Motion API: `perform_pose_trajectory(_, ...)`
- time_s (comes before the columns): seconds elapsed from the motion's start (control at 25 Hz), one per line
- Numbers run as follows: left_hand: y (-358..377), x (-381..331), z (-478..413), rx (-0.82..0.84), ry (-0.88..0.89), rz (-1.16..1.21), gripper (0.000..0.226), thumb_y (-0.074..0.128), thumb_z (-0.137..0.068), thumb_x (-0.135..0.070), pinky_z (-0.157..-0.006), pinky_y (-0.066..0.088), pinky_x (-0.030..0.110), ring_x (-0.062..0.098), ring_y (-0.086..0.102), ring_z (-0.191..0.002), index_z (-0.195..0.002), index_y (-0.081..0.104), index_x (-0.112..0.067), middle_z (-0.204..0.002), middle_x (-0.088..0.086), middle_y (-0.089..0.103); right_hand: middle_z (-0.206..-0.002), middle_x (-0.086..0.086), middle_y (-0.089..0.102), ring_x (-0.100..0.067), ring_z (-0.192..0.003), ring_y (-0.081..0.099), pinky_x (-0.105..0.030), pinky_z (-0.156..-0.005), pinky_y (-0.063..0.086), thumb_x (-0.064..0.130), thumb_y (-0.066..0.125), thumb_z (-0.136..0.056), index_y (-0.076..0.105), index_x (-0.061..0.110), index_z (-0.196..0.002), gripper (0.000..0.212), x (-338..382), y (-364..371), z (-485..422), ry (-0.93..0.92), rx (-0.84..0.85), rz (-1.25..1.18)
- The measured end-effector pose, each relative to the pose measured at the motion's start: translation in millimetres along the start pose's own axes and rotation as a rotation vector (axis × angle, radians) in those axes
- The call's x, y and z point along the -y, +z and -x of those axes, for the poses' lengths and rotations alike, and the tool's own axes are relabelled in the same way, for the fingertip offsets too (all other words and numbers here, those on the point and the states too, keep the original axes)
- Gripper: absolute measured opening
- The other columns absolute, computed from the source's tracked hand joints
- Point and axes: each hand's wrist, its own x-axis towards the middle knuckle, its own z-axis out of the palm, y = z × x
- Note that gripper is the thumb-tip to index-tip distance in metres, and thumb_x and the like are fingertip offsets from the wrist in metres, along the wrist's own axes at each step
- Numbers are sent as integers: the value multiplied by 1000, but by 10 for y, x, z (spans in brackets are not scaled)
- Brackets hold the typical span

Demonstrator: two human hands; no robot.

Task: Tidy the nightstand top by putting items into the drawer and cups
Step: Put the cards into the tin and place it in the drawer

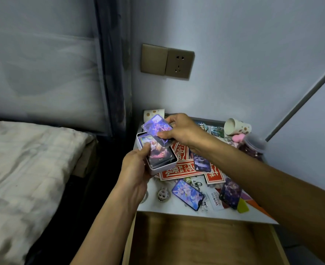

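White box (164, 167): lid off, held over the left edge of the nightstand top, partly past that edge.
Card stack (158, 153): inside the box, filling it to the rim; dark art on the top card, caption too small to read.
Left hand (137, 169): grips the box from its near-left side, thumb lying on the top card.
Right hand (182, 129): pinches one card between thumb and fingers, just above the far end of the box.
Held card (156, 127): glossy purple art, tilted, blurred; no legible print.
Nightstand top (177, 209): white, with a bare strip along the near edge and clutter from the middle to the far right.
Red paper cut-outs (179, 169): flat in the middle, seal-style Chinese characters, not readable; the box overlaps their left side.
Near card (187, 195): blue-purple art, flat, near the front edge.
Dark card (230, 195): right of the near card, overlapping a white slip.
White slip (215, 200): black print, a large "W" visible, the rest too small.
Tipped cup (236, 127): dotted paper cup on its side at far right, mouth facing left.
Far cup (154, 112): dotted paper, far-left corner, half hidden behind the held card.
Jar (253, 148): right edge, blurred.
Drawer (196, 241): pulled out below the near edge, wood floor showing.
Wall socket (179, 64): bronze plate on the far wall, above the nightstand.
Bed (24, 169): left, with a dark gap between it and the nightstand.
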Motion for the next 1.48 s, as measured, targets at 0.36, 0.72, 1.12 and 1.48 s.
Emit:
perform_pose_trajectory(0.36,-8,1,9,-67,63,-28,28,50,-100,-18,-74,48,36,23,68,-65,-113,64,2,-86,15,74,-85,-16,72,-17,-68,59,-27,-66,41,26,54,-97,71,-1,-94,32,3,9,152,-23,-27,149)
perform_pose_trajectory(0.72,4,0,55,-23,33,23,28,52,-99,-13,-91,51,49,29,69,-80,-118,62,5,-103,23,72,-51,8,58,1,-38,49,-16,-45,37,30,68,-88,69,17,-79,16,1,58,237,-51,44,327)
perform_pose_trajectory(1.12,-5,-7,54,-72,10,41,24,52,-98,-12,-89,53,48,23,72,-71,-114,63,3,-92,15,75,-115,-3,64,-14,-91,61,-33,-81,50,37,79,-76,60,20,-116,47,-757,-553,69,102,-55,632)
perform_pose_trajectory(1.48,29,12,52,-60,-6,17,20,52,-98,-15,-85,55,43,19,73,-66,-107,64,-2,-82,9,76,-138,-8,38,-27,-127,39,-45,-100,43,42,89,-58,39,23,-135,94,-1324,-551,-171,172,122,888)
